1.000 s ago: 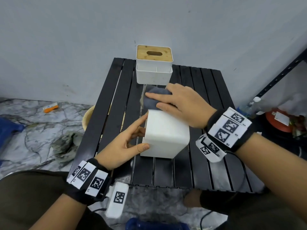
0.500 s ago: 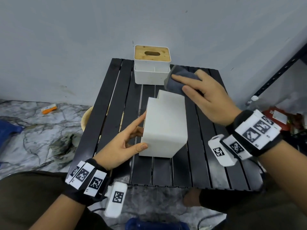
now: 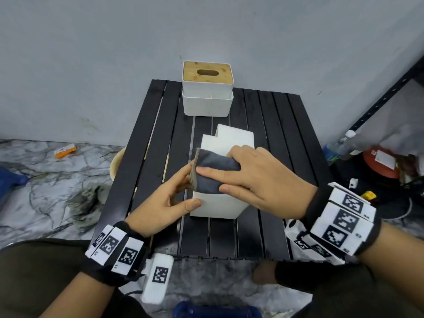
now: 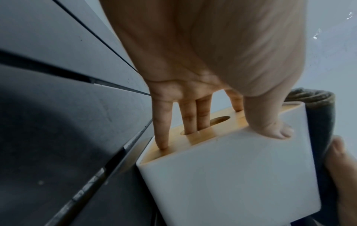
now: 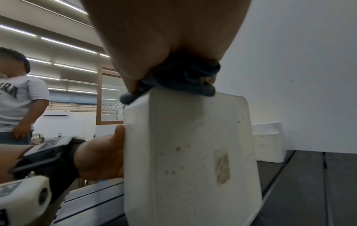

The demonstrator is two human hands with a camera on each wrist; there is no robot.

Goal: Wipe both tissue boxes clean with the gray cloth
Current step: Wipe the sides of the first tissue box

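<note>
**Gray cloth pressed flat on the tipped tissue box**

A white plastic tissue box [image 3: 223,203] with a bamboo lid lay tipped on its side on the black slatted table [image 3: 275,171]. Its lidded face was turned toward the left hand [image 3: 160,210], and its upturned white side carried the folded gray cloth [image 3: 212,174]. The right hand [image 3: 259,180] lay on the cloth with straight fingers, pressing it flat against the box rather than pinching it; the cloth's left edge overhung the box beside the left fingertips. The left hand braced the box, its thumb on the near white face, fingers straight against the bamboo lid, and two fingertips in the oval slot. Below the right palm, the box's right wall showed brown specks and a smudged patch. Beyond both hands, against the wall, a second white tissue box with a bamboo lid [image 3: 207,88] stood upright, well apart from the first.
</note>
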